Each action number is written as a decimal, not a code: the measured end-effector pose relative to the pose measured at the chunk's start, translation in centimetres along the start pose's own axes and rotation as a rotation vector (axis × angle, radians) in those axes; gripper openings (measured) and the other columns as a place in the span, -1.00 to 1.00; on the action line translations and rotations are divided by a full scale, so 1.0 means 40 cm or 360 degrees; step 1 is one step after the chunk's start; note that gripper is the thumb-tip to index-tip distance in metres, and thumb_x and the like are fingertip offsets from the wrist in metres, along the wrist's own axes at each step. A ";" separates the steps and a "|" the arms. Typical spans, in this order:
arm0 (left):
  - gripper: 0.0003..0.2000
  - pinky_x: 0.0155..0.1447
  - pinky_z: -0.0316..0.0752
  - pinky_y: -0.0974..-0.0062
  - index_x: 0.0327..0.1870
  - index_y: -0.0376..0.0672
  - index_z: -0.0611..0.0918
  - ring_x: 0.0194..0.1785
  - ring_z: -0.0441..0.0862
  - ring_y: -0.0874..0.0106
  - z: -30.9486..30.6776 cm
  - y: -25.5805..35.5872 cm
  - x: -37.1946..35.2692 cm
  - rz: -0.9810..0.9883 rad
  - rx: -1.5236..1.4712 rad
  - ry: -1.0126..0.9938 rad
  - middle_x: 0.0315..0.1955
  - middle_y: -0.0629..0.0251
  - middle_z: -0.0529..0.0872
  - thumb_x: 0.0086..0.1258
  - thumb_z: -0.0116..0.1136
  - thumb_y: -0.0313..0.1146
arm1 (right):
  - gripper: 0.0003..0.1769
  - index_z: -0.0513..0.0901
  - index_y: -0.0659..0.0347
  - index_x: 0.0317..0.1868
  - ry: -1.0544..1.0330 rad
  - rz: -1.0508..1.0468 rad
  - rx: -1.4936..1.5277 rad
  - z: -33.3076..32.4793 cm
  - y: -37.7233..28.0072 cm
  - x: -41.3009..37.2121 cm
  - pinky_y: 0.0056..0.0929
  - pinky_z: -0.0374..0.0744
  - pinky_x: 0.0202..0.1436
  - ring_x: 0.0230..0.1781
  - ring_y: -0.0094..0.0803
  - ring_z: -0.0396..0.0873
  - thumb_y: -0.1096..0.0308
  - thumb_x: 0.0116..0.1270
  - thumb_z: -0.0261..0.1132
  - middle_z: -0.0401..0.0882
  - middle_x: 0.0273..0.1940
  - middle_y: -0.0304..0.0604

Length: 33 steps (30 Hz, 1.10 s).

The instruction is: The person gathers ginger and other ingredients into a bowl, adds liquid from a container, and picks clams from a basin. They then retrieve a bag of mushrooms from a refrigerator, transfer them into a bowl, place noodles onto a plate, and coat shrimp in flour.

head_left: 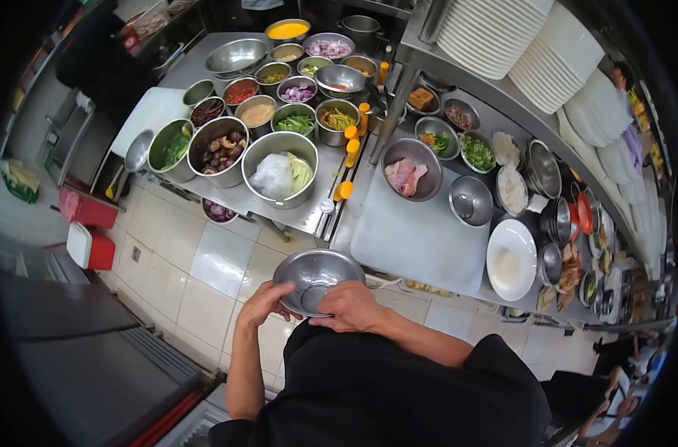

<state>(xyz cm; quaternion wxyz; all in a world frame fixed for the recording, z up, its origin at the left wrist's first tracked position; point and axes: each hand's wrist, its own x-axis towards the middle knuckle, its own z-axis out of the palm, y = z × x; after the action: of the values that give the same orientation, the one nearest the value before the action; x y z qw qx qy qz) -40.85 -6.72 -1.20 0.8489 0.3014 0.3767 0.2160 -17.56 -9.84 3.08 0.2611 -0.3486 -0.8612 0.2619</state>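
Note:
A shallow stainless steel bowl (309, 277) is held in front of my body, above the floor. My left hand (268, 303) grips its left rim, thumb on top and fingers underneath. On the near right side, my right hand (348, 305) is closed over the rim, with its fingers reaching inside the bowl. The bowl's inside looks bare and shiny. Ahead of it on the counter lies a white cutting board (428, 235). A steel bowl of raw meat (406, 175) stands at that board's far left corner, and a small steel bowl (470, 200) sits on its right side.
Left of the board, a steel table holds several containers, among them mushrooms (218, 153) and cabbage with a plastic bag (281, 173). A white plate (511, 261) lies on the right. Stacked plates (495, 33) fill an overhead shelf. Another person (104, 56) stands far left.

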 end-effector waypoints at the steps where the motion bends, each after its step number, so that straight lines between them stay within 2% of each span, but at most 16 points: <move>1: -0.58 -0.43 0.56 0.42 -0.14 -0.43 0.51 -0.38 0.69 0.15 -0.015 0.012 0.010 -0.0105 0.0149 0.0117 -0.43 -0.01 0.66 0.29 -0.05 -0.14 | -0.65 0.54 0.15 -0.65 0.0021 0.0021 0.0016 0.000 0.009 0.017 -0.35 0.45 -0.43 -0.56 -0.28 0.49 0.10 -0.08 0.47 0.49 -0.64 -0.26; 3: -0.78 -0.55 0.53 0.42 -0.31 -0.46 0.51 -0.46 0.67 0.19 -0.028 0.035 0.015 -0.0280 0.0184 0.0401 -0.54 0.04 0.62 0.02 0.00 -0.51 | -0.66 0.60 0.15 -0.51 0.0158 0.0059 0.0304 -0.021 0.045 0.053 -0.34 0.48 -0.28 -0.41 -0.26 0.53 0.07 -0.08 0.47 0.55 -0.50 -0.22; 5: -0.79 -0.57 0.52 0.42 -0.33 -0.48 0.50 -0.51 0.64 0.21 -0.083 0.008 -0.002 -0.0219 0.0310 0.0613 -0.57 0.06 0.60 0.03 0.00 -0.51 | -0.61 0.60 0.20 -0.29 0.0727 0.0111 0.0155 -0.058 0.083 0.090 -0.30 0.46 -0.10 -0.22 -0.19 0.51 0.14 -0.06 0.48 0.55 -0.28 -0.12; 7: -0.80 -0.61 0.52 0.39 -0.39 -0.52 0.49 -0.61 0.56 0.28 -0.123 -0.004 -0.048 -0.0076 0.0135 0.0828 -0.66 0.16 0.52 0.01 -0.01 -0.53 | -0.60 0.55 0.23 -0.19 0.1258 0.0577 -0.0068 -0.066 0.156 0.075 -0.22 0.36 0.09 -0.02 -0.10 0.39 0.26 -0.03 0.45 0.47 -0.10 -0.03; 9: -0.79 -0.61 0.52 0.38 -0.38 -0.52 0.50 -0.59 0.58 0.25 -0.203 -0.041 -0.108 0.0000 -0.0032 0.0890 -0.63 0.12 0.55 0.01 -0.02 -0.51 | -0.39 0.35 0.25 0.08 0.1906 0.1069 -0.0465 -0.071 0.263 0.038 -0.23 0.29 0.16 0.04 -0.11 0.33 0.32 0.04 0.43 0.43 -0.08 0.01; 11: -0.75 -0.61 0.53 0.37 -0.35 -0.52 0.50 -0.56 0.61 0.20 -0.305 -0.068 -0.163 0.0053 -0.0244 0.0977 -0.57 0.02 0.59 0.02 -0.05 -0.47 | -0.32 0.22 0.32 0.14 0.2084 0.1704 -0.0805 -0.077 0.412 -0.046 -0.24 0.41 0.03 -0.02 -0.17 0.39 0.29 0.11 0.38 0.42 -0.08 0.03; 13: -0.67 -0.57 0.55 0.39 -0.29 -0.53 0.49 -0.50 0.66 0.13 -0.423 -0.108 -0.215 -0.0054 -0.0333 0.1068 -0.48 -0.11 0.63 0.05 -0.10 -0.38 | -0.37 0.18 0.42 0.12 0.2334 0.2095 0.0607 -0.156 0.401 -0.002 -0.29 0.56 -0.26 -0.25 -0.22 0.53 0.34 0.15 0.29 0.48 -0.18 0.04; 16: -0.66 -0.55 0.56 0.37 -0.28 -0.51 0.49 -0.49 0.66 0.14 -0.547 -0.111 -0.268 -0.0206 -0.0451 0.1280 -0.49 -0.11 0.63 0.05 -0.12 -0.35 | -0.41 0.15 0.46 0.10 0.2084 0.1954 0.1224 -0.136 0.516 -0.065 -0.38 0.58 -0.54 -0.52 -0.29 0.57 0.38 0.14 0.20 0.53 -0.31 0.00; 17: -0.66 -0.52 0.56 0.37 -0.27 -0.46 0.49 -0.48 0.66 0.14 -0.598 -0.116 -0.286 -0.0267 -0.0384 0.1340 -0.51 -0.09 0.62 0.05 -0.13 -0.32 | -0.54 0.29 0.48 -0.02 0.2211 0.1969 0.1149 -0.128 0.489 -0.031 -0.40 0.61 -0.56 -0.62 -0.29 0.56 0.42 0.10 0.17 0.54 -0.42 -0.02; 22: -0.63 -0.50 0.53 0.38 -0.16 -0.34 0.47 -0.50 0.63 0.19 -0.840 -0.147 -0.391 -0.0270 -0.0595 0.1283 -0.47 0.00 0.63 0.04 -0.14 -0.30 | -0.79 0.50 0.48 -0.33 0.2435 0.2110 0.1052 -0.079 0.411 0.059 -0.41 0.65 -0.49 -0.57 -0.28 0.58 0.45 0.07 0.16 0.55 -0.43 0.00; 26: -0.61 -0.48 0.52 0.36 -0.12 -0.27 0.48 -0.49 0.61 0.25 -1.002 -0.128 -0.455 -0.0479 -0.0628 0.1385 -0.48 0.08 0.63 0.02 -0.14 -0.28 | -0.75 0.51 0.44 -0.29 0.2449 0.2141 0.1024 -0.055 0.389 0.106 -0.41 0.64 -0.51 -0.58 -0.32 0.57 0.40 0.08 0.24 0.56 -0.43 -0.03; 27: -0.59 -0.50 0.52 0.40 -0.06 -0.27 0.48 -0.49 0.62 0.26 -1.055 -0.132 -0.467 -0.0477 -0.0516 0.1357 -0.46 0.08 0.64 0.13 -0.13 -0.20 | -0.83 0.54 0.39 -0.37 0.2434 0.2158 0.1012 -0.052 0.382 0.111 -0.36 0.66 -0.38 -0.50 -0.31 0.59 0.41 0.09 0.18 0.57 -0.45 -0.06; 30: -0.54 -0.49 0.56 0.41 0.01 -0.29 0.46 -0.47 0.63 0.25 -1.110 -0.062 -0.494 -0.0323 -0.0393 0.1247 -0.42 0.05 0.64 0.23 -0.13 -0.10 | -0.69 0.52 0.31 -0.18 0.2202 0.2123 0.1297 -0.043 0.384 0.037 -0.24 0.65 -0.24 -0.37 -0.25 0.60 0.25 0.16 0.20 0.58 -0.33 -0.03; 31: -0.50 -0.45 0.60 0.40 0.04 -0.32 0.45 -0.44 0.66 0.25 -1.224 -0.126 -0.506 -0.0249 -0.0619 0.1168 -0.38 0.02 0.65 0.28 -0.14 -0.05 | -0.52 0.42 0.14 0.03 0.2140 0.1839 0.1336 -0.017 0.360 0.003 -0.16 0.60 -0.13 -0.23 -0.20 0.58 -0.01 0.24 0.15 0.56 -0.15 0.00; 32: -0.53 -0.41 0.63 0.38 0.03 -0.37 0.44 -0.42 0.67 0.23 -1.224 -0.099 -0.522 -0.0161 -0.0538 0.1215 -0.37 0.02 0.65 0.29 -0.16 -0.11 | -0.40 0.33 0.04 0.12 0.2182 0.1816 0.1157 0.015 0.342 -0.007 -0.24 0.59 -0.13 -0.15 -0.20 0.56 -0.21 0.26 0.06 0.51 -0.03 0.01; 33: -0.52 -0.40 0.63 0.39 0.02 -0.42 0.43 -0.41 0.67 0.22 -1.260 -0.108 -0.530 -0.0115 -0.0606 0.1279 -0.37 0.00 0.65 0.28 -0.16 -0.14 | -0.42 0.34 0.05 0.10 0.2371 0.1984 0.0983 0.040 0.328 -0.003 -0.37 0.56 -0.26 -0.23 -0.26 0.56 -0.20 0.28 0.01 0.52 -0.07 -0.02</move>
<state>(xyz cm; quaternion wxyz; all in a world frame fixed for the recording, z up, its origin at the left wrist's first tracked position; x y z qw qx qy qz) -92.26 -4.85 -20.24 0.6824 0.0185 0.6404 0.3518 -12.42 -2.23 -6.41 0.6265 -0.7269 -0.0396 0.2785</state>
